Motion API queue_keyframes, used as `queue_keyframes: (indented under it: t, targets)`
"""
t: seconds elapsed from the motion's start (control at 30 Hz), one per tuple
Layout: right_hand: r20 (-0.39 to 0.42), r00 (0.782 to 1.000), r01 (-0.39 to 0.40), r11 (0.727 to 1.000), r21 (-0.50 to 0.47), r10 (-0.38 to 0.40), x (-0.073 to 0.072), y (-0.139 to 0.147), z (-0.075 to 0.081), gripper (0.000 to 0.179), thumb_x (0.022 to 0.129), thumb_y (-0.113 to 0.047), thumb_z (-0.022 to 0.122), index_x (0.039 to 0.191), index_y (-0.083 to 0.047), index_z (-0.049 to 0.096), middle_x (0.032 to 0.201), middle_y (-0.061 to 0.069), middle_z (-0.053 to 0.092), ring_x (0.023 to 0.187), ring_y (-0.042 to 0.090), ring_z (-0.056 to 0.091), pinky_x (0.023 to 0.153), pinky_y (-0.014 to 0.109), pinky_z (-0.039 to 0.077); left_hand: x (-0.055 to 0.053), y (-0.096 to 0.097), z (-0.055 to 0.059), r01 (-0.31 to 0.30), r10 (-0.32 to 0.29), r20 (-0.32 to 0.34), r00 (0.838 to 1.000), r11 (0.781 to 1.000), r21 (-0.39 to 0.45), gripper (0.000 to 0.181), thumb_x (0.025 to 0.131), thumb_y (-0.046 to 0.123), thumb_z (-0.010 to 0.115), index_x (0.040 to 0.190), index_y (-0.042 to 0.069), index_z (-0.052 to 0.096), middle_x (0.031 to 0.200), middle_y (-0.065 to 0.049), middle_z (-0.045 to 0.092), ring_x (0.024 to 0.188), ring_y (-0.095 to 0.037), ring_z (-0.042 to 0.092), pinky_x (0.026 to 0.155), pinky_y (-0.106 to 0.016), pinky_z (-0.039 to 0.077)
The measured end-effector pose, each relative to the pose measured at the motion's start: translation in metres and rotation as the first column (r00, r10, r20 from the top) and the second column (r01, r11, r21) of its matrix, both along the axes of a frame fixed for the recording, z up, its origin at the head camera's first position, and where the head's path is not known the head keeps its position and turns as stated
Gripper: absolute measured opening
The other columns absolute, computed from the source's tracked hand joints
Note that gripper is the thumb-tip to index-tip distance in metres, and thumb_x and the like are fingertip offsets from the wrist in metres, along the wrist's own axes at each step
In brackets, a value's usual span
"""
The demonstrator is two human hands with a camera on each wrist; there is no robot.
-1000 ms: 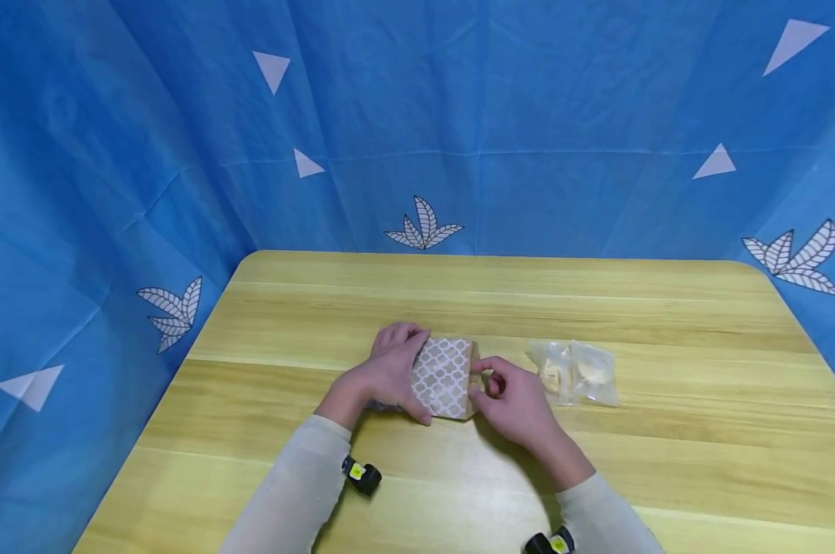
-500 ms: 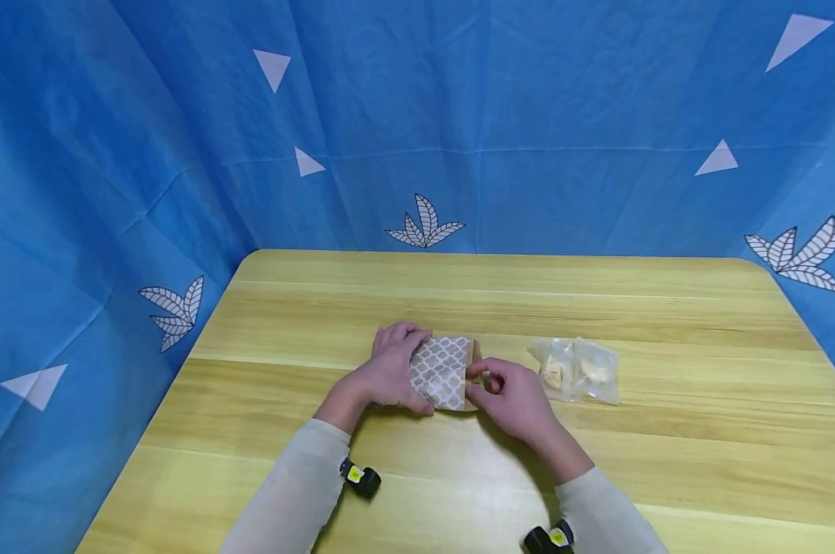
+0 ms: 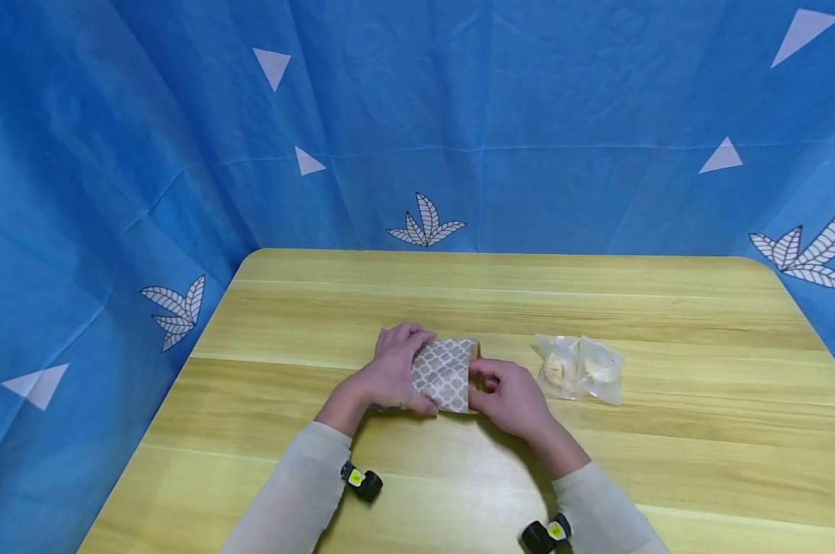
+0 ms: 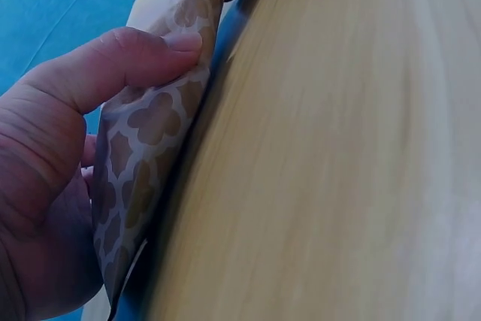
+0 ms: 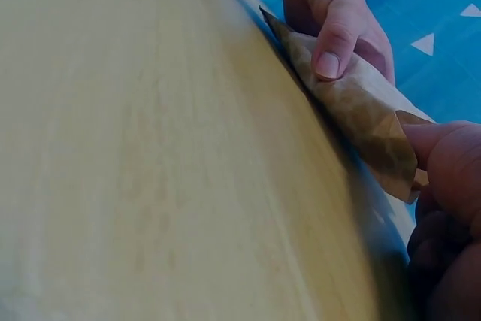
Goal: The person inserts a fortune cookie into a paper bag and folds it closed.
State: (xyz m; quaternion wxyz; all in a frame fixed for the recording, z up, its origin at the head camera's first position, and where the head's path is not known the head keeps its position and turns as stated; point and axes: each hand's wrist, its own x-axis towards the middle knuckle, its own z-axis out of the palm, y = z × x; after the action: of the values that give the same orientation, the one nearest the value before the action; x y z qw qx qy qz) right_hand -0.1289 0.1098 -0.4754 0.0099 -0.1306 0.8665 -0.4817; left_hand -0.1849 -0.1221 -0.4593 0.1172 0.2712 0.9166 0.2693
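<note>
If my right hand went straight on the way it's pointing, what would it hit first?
Most likely the inside of the patterned paper bag, since your right hand is at its open end; how far in it reaches is hidden.

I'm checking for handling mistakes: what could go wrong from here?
The right hand reaches into the mouth of the patterned paper bag, so its edge might tear. The left hand grips the bag, possibly creasing it. The clear plastic packets lie near the right hand, which could knock them.
</note>
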Motion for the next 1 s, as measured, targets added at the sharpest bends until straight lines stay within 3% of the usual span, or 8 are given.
queue_keyframes:
  t: [0.23,0.47,0.7,0.9,1.0]
  targets:
    - [-0.003,0.998,-0.061,0.994,-0.094,0.061,-0.001,0.002,-0.003,0.031,0.076,0.002,0.077,0.102,-0.014,0.078,0.057,-0.009,0.045,0.053,0.005,0.041,0.055,0.024,0.038,0.001,0.004,0.001,0.016,-0.016,-0.001,1.000,1.000,-0.009,0.122,0.048,0.049,0.095,0.151,0.014,0.039,0.147,-0.008,0.033,0.138,-0.029,0.025,0.115,-0.055,-0.004]
    - [-0.017,0.996,-0.090,0.988,-0.127,0.089,-0.002,0.004,-0.005,0.038,0.073,0.009,0.074,0.106,-0.009,0.077,0.056,-0.008,0.041,0.050,0.003,0.037,0.051,0.023,0.036,0.004,0.009,0.002,0.049,-0.049,0.009,0.999,0.998,-0.044,0.134,0.046,0.059,0.094,0.155,0.013,0.032,0.149,-0.008,0.033,0.140,-0.026,0.025,0.116,-0.052,-0.004]
    - [-0.003,0.999,-0.054,0.989,-0.136,0.054,0.000,0.004,-0.005,0.038,0.073,0.007,0.078,0.108,-0.007,0.076,0.060,-0.008,0.042,0.056,0.007,0.039,0.055,0.023,0.037,0.007,0.011,0.004,0.035,-0.035,0.023,0.999,0.999,-0.005,0.127,0.048,0.044,0.097,0.153,0.011,0.034,0.146,-0.008,0.034,0.133,-0.027,0.028,0.112,-0.044,0.025]
    - [0.037,0.999,0.010,0.987,-0.162,-0.004,0.000,0.005,-0.005,0.045,0.076,0.004,0.078,0.119,-0.001,0.072,0.058,-0.007,0.035,0.055,0.007,0.036,0.053,0.023,0.035,0.007,0.011,0.003,0.005,-0.005,0.008,1.000,1.000,0.005,0.126,0.049,0.046,0.096,0.153,0.013,0.035,0.144,-0.005,0.037,0.132,-0.024,0.032,0.110,-0.043,0.030]
    - [0.074,0.997,0.032,0.976,-0.215,-0.016,0.000,0.005,-0.004,0.046,0.077,0.003,0.079,0.122,-0.001,0.070,0.064,-0.006,0.053,0.059,0.004,0.049,0.055,0.020,0.043,0.006,0.009,0.003,-0.012,0.011,0.002,1.000,1.000,0.011,0.125,0.049,0.046,0.097,0.153,0.014,0.036,0.143,-0.004,0.038,0.130,-0.023,0.033,0.109,-0.042,0.030]
